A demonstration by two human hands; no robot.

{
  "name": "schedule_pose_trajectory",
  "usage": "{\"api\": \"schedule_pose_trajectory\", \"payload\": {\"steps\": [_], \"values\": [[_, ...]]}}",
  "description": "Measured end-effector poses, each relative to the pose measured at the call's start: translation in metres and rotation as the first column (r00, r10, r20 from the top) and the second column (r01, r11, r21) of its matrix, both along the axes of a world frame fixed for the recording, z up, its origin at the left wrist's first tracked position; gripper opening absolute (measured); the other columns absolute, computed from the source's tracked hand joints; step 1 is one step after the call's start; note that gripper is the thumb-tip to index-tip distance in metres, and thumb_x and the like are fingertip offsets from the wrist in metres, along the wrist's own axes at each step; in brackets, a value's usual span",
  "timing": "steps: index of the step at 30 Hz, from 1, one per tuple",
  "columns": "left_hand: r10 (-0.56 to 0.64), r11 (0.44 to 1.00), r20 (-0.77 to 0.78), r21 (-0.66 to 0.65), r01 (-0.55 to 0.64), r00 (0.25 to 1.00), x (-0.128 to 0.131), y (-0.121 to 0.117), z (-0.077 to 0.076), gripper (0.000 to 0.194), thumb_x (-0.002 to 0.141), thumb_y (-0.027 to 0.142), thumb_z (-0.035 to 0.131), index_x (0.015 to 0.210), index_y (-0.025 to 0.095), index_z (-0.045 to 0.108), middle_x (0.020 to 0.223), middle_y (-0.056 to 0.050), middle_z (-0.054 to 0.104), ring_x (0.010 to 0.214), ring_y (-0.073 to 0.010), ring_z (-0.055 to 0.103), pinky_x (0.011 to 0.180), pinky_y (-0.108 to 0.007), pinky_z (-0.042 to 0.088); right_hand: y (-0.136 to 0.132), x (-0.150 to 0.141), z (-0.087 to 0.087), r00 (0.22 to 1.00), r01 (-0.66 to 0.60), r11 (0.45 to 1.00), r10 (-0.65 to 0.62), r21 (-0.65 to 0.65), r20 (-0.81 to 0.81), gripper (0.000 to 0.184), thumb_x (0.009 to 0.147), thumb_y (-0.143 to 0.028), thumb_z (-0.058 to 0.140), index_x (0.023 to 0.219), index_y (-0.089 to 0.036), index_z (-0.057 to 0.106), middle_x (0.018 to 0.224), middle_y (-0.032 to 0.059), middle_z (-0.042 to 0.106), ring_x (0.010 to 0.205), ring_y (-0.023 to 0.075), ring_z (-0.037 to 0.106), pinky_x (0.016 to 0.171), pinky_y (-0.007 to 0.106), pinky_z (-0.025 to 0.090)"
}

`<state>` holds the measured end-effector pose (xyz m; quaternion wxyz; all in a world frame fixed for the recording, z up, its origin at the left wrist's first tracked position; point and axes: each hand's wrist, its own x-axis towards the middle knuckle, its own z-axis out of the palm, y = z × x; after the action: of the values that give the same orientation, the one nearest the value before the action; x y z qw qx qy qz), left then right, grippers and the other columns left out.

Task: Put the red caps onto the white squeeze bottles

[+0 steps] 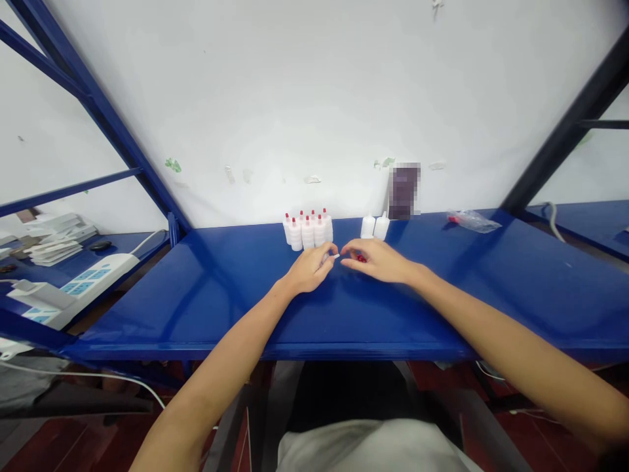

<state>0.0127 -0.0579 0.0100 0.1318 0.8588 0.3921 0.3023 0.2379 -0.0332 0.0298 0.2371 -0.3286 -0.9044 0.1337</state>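
Note:
My left hand is closed around a small white squeeze bottle, mostly hidden by the fingers. Its pale, uncapped nozzle points right, toward my other hand. Close beside it, my right hand is curved, with a gap between thumb and index finger and nothing visible at the tips. Red caps show between its thumb and fingers; whether they lie on the table or in the palm I cannot tell. Behind my left hand stands a group of white bottles with red caps. Uncapped white bottles stand behind my right hand.
The blue table meets a white wall. A blurred dark panel leans there, and a clear plastic bag with something red lies at the right. At the left are a power strip and stacked white pieces. Blue frame posts flank the table.

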Motion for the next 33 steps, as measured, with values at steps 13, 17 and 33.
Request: {"api": "schedule_pose_trajectory", "payload": {"steps": [13, 17, 33], "values": [[0.058, 0.998, 0.13, -0.017, -0.056, 0.99, -0.004, 0.004, -0.002, 0.03, 0.1, 0.033, 0.029, 0.114, 0.015, 0.049, 0.072, 0.001, 0.051, 0.065, -0.0141, 0.049, 0.068, -0.028, 0.038, 0.021, 0.005, -0.013, 0.808, 0.416, 0.909, -0.35, 0.039, -0.474, 0.02, 0.083, -0.029, 0.054, 0.065, -0.019, 0.052, 0.054, -0.0037, 0.049, 0.052, 0.0119, 0.044, 0.056, 0.025, 0.032], [0.045, 0.997, 0.036, 0.06, -0.047, 0.998, -0.004, 0.009, -0.002, 0.03, 0.095, 0.023, 0.031, 0.073, 0.016, 0.049, 0.071, -0.002, 0.053, 0.068, -0.0145, 0.049, 0.068, -0.029, 0.037, 0.042, 0.02, -0.015, 0.735, 0.574, 0.819, -0.504, 0.02, -0.453, 0.019, 0.079, -0.028, 0.053, 0.062, -0.019, 0.052, 0.053, -0.0027, 0.051, 0.053, 0.0129, 0.047, 0.057, 0.026, 0.034], [0.023, 1.0, -0.007, -0.012, -0.023, 1.0, -0.005, 0.005, -0.001, 0.028, 0.087, 0.02, 0.032, 0.065, 0.017, 0.049, 0.062, 0.0, 0.053, 0.06, -0.0135, 0.048, 0.064, -0.028, 0.036, 0.039, 0.012, -0.013, 0.842, 0.507, 0.86, -0.481, 0.053, -0.246, 0.036, 0.088, -0.038, 0.049, 0.059, -0.019, 0.056, 0.057, 0.0015, 0.059, 0.059, 0.0156, 0.051, 0.061, 0.028, 0.034]]}}
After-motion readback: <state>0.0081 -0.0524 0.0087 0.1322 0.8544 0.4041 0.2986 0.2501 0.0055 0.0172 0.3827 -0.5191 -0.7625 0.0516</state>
